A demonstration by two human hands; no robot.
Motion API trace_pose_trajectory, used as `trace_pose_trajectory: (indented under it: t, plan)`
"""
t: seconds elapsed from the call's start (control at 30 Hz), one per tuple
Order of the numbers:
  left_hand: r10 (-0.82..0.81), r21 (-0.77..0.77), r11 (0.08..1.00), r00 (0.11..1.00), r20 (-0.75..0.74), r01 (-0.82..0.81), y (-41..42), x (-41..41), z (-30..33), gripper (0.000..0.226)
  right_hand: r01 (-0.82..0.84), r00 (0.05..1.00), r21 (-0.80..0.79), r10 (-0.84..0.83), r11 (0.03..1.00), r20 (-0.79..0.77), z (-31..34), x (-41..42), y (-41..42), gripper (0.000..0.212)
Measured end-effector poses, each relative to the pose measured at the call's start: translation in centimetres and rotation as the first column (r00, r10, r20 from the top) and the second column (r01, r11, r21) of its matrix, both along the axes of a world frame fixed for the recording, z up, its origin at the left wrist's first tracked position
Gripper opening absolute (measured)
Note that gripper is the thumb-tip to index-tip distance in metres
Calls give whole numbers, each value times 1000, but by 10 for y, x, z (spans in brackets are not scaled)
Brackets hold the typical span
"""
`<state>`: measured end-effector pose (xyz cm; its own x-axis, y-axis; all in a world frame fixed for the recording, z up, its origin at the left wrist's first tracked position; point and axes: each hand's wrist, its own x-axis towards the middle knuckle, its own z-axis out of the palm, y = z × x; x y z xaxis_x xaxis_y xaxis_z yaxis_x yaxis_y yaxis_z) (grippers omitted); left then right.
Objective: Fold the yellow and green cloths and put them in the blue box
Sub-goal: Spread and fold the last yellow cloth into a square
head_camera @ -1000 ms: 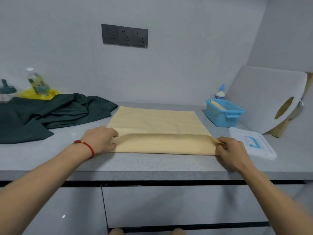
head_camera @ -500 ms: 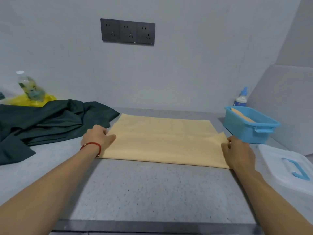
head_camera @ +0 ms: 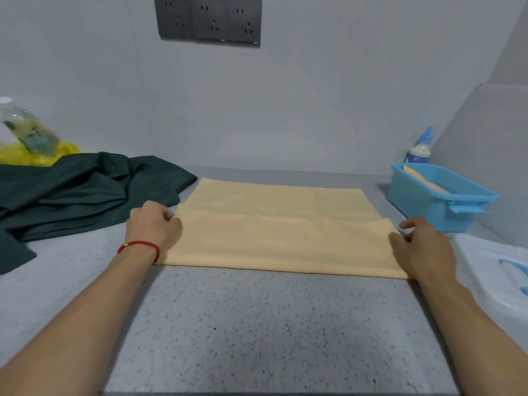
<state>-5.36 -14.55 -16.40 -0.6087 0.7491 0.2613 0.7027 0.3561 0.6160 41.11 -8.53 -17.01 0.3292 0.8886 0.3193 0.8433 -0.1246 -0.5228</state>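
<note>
Yellow cloth (head_camera: 274, 224) flat on speckled counter (head_camera: 271, 324), near edge doubled over. Left hand (head_camera: 153, 227) pinching left corner, right hand (head_camera: 423, 247) pinching right corner. Thin, limp, light; best held at corners. Green cloth (head_camera: 85, 192) rumpled at left. Blue box (head_camera: 440, 195) rigid plastic, right.

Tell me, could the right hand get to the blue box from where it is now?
Probably yes. The right hand pinches the yellow cloth at its right edge, and the blue box stands open just beyond it, with nothing between them. The hand would have to let go of the cloth or carry it along.
</note>
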Motion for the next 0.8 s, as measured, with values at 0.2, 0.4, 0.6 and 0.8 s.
trace_pose_trajectory:
  t: [0.2,0.4,0.6,0.8]
  plan:
    - [19,18,1000,1000,-3,-19,0,-2,-4,23,6,995,21,-4,1000,-102,0,1,-5,32]
    - [34,27,999,999,7,-35,4,-4,-7,16,-4,989,63,13,998,-146,0,5,-5,25]
    - [-22,47,998,935,-355,41,-7,23,12,32,-10,982,166,-22,986,185,11,-16,-19,34]
    - [-550,-238,835,766,-333,497,3,128,21,49,-520,816,-23,504,854,281,23,-118,-26,51]
